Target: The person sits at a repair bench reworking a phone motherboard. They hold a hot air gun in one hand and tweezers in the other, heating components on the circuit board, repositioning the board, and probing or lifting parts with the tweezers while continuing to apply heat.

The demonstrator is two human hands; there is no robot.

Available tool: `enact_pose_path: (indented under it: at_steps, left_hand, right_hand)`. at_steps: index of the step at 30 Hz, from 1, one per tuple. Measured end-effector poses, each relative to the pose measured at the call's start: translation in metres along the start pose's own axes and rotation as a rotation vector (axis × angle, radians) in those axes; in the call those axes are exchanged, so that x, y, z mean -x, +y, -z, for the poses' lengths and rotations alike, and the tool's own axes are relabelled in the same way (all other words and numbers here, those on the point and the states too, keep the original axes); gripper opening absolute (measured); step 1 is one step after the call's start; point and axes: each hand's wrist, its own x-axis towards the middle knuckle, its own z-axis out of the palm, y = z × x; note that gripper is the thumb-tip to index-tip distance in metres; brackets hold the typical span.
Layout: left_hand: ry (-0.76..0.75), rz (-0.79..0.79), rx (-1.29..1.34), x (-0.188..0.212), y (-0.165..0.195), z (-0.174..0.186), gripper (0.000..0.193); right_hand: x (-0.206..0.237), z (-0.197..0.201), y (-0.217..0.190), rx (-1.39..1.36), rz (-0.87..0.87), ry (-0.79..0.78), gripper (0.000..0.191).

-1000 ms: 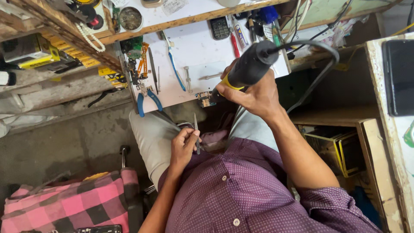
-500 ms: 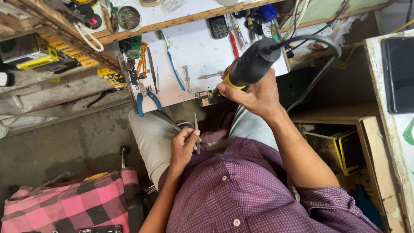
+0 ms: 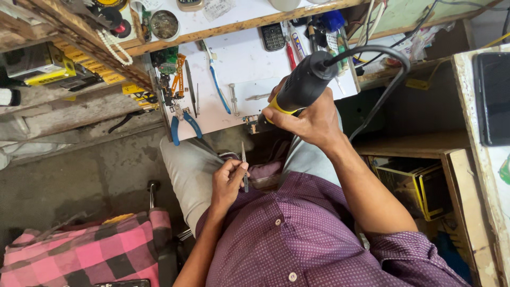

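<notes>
My right hand (image 3: 313, 121) grips a black hot-air tool (image 3: 303, 85) with a yellow band. Its nozzle points down at a small circuit board (image 3: 253, 124) on the front edge of the white work surface (image 3: 239, 58). The tool's black cable (image 3: 383, 66) loops off to the right. My left hand (image 3: 227, 183) rests low over my lap and holds thin metal tweezers (image 3: 244, 162) upright, a little below the board and apart from it.
On the white surface lie blue-handled pliers (image 3: 183, 125), a blue toothbrush (image 3: 218, 87), orange cutters (image 3: 179, 74), a keypad phone (image 3: 273, 36) and small tools. A black phone (image 3: 493, 98) lies on the right shelf. A pink checked cloth (image 3: 79, 250) covers the seat at lower left.
Almost nothing: both hands keep their grips, and the hot-air tool stays over the small board with only a slight shift of the view.
</notes>
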Motion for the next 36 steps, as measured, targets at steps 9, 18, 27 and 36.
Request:
enact_pose_path:
  at_steps: [9,18,27,36]
  left_hand:
    - [-0.002,-0.004,-0.027,-0.002,0.006,0.001,0.020]
    - [-0.035,0.000,0.023,-0.005,0.009,-0.006,0.021]
    - [-0.085,-0.022,-0.025,-0.003,0.010,-0.020,0.023]
    - [-0.121,-0.069,0.044,0.013,0.007,-0.027,0.018]
  right_hand:
    - [-0.004,0.001,-0.002,-0.013,-0.028,0.004,0.023]
    - [-0.009,0.001,0.003,-0.069,-0.018,0.035,0.025]
    - [0.001,0.010,0.007,-0.111,-0.063,0.081,0.027]
    - [0.014,0.005,0.002,-0.242,-0.072,0.108,0.034]
